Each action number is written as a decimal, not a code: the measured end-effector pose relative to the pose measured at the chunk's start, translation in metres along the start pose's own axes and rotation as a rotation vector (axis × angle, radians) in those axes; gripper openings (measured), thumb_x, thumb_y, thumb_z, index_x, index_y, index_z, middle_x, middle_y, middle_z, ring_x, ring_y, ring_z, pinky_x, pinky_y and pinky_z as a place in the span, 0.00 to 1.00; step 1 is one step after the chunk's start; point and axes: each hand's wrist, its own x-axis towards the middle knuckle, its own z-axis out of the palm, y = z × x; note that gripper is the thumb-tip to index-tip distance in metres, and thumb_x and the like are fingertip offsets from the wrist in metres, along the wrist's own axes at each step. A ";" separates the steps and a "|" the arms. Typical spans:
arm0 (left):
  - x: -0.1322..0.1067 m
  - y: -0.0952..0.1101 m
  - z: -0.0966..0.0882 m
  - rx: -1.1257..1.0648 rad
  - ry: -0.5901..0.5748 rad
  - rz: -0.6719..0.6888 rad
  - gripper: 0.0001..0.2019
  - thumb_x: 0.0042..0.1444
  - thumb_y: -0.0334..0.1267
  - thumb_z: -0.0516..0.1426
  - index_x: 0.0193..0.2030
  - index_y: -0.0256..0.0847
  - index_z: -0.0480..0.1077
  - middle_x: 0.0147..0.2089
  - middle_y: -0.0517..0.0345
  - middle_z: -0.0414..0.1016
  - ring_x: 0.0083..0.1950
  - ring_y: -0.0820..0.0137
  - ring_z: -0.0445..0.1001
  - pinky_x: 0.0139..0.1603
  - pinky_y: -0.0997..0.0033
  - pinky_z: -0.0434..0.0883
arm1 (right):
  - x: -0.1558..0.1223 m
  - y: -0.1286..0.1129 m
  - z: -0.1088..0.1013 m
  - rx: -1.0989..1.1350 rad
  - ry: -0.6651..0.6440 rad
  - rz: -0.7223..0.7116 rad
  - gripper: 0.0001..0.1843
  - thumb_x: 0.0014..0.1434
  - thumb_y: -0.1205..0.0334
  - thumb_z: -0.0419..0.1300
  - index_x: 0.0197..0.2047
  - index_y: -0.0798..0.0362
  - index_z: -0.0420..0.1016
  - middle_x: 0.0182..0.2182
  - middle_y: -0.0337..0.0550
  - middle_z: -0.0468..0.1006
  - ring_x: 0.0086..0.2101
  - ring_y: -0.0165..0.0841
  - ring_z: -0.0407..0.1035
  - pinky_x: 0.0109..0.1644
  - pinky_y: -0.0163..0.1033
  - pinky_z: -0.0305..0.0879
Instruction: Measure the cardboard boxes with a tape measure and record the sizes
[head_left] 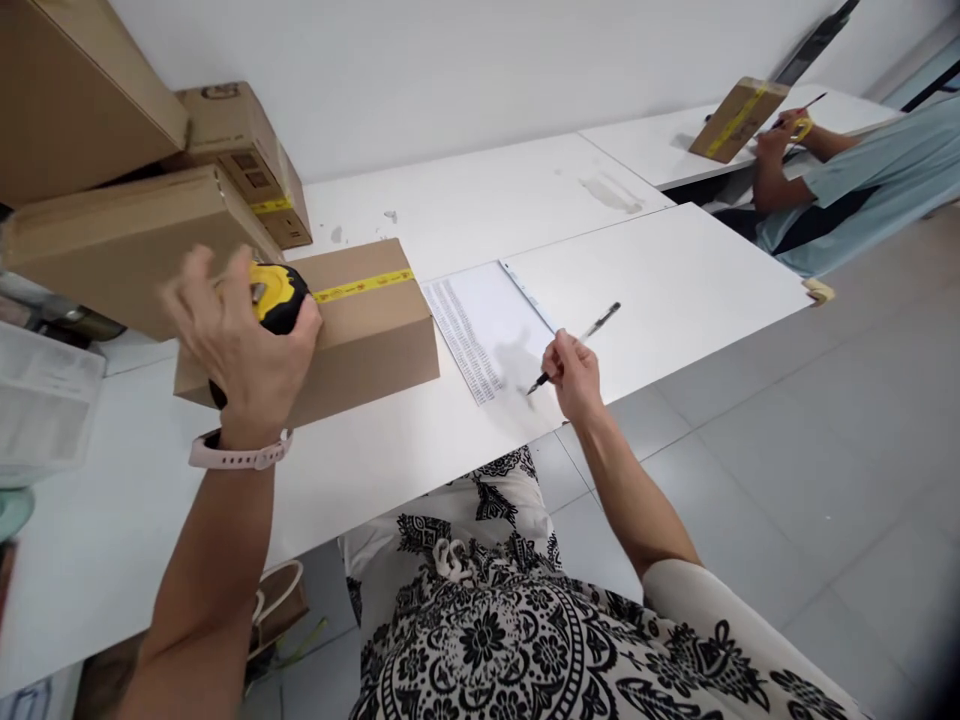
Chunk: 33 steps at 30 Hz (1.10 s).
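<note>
My left hand [236, 345] grips a yellow and black tape measure [279, 293], with its yellow tape [364, 286] stretched across the top of a brown cardboard box [360, 335] on the white table [660, 280]. My right hand [574, 372] is closed on a pen [574, 347], its tip close to the lower edge of a printed sheet [480, 325] lying to the right of the box.
Several larger cardboard boxes [112, 240] are stacked at the back left. A clear plastic bin [41, 400] stands at the left edge. At the far right table another person [862, 175] holds a box [739, 118] and a tape measure.
</note>
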 end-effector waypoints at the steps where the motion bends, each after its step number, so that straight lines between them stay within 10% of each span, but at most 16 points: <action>1: -0.010 0.010 0.003 0.012 0.059 0.058 0.31 0.60 0.48 0.57 0.67 0.37 0.62 0.73 0.53 0.57 0.72 0.44 0.53 0.64 0.29 0.52 | -0.005 0.002 0.006 0.100 -0.007 0.056 0.29 0.60 0.31 0.53 0.27 0.49 0.67 0.19 0.36 0.64 0.19 0.28 0.53 0.23 0.38 0.52; 4: -0.059 0.052 0.029 -0.216 0.104 0.356 0.17 0.57 0.39 0.60 0.53 0.38 0.75 0.57 0.48 0.76 0.60 0.51 0.72 0.61 0.37 0.66 | -0.010 0.015 0.021 0.303 -0.018 0.118 0.32 0.57 0.27 0.53 0.29 0.49 0.73 0.24 0.39 0.70 0.19 0.27 0.56 0.23 0.38 0.58; 8: -0.135 0.106 0.082 -0.587 -0.668 0.513 0.18 0.62 0.38 0.55 0.56 0.35 0.74 0.54 0.38 0.79 0.58 0.47 0.76 0.59 0.36 0.69 | -0.007 0.035 0.025 0.287 -0.016 0.192 0.42 0.56 0.20 0.43 0.30 0.50 0.77 0.18 0.38 0.66 0.17 0.28 0.58 0.23 0.38 0.62; 11: -0.167 0.124 0.109 -0.544 -0.859 0.471 0.32 0.62 0.43 0.55 0.68 0.20 0.60 0.70 0.20 0.58 0.74 0.37 0.54 0.70 0.32 0.55 | -0.007 0.043 0.019 0.181 -0.052 0.234 0.45 0.56 0.20 0.40 0.32 0.52 0.79 0.15 0.38 0.66 0.17 0.30 0.63 0.27 0.39 0.65; 18: -0.185 0.112 0.131 -0.296 -0.788 0.610 0.35 0.63 0.34 0.52 0.74 0.22 0.46 0.76 0.22 0.40 0.78 0.43 0.37 0.74 0.40 0.51 | -0.004 0.048 0.008 0.129 -0.295 0.082 0.21 0.51 0.47 0.71 0.42 0.50 0.75 0.35 0.41 0.78 0.35 0.32 0.71 0.41 0.40 0.68; 25: -0.174 0.126 0.122 0.039 -0.715 0.737 0.27 0.63 0.31 0.52 0.68 0.20 0.59 0.70 0.22 0.60 0.71 0.43 0.60 0.69 0.48 0.63 | -0.010 0.047 0.014 -0.143 -0.330 -0.077 0.05 0.64 0.58 0.57 0.40 0.50 0.66 0.31 0.36 0.65 0.28 0.29 0.56 0.33 0.39 0.56; 33: -0.169 0.127 0.116 0.078 -0.686 0.768 0.27 0.64 0.33 0.52 0.68 0.20 0.60 0.68 0.21 0.62 0.70 0.44 0.64 0.68 0.51 0.65 | -0.012 0.052 0.023 -0.228 -0.249 -0.079 0.11 0.62 0.58 0.59 0.31 0.49 0.61 0.20 0.29 0.57 0.22 0.26 0.52 0.26 0.37 0.50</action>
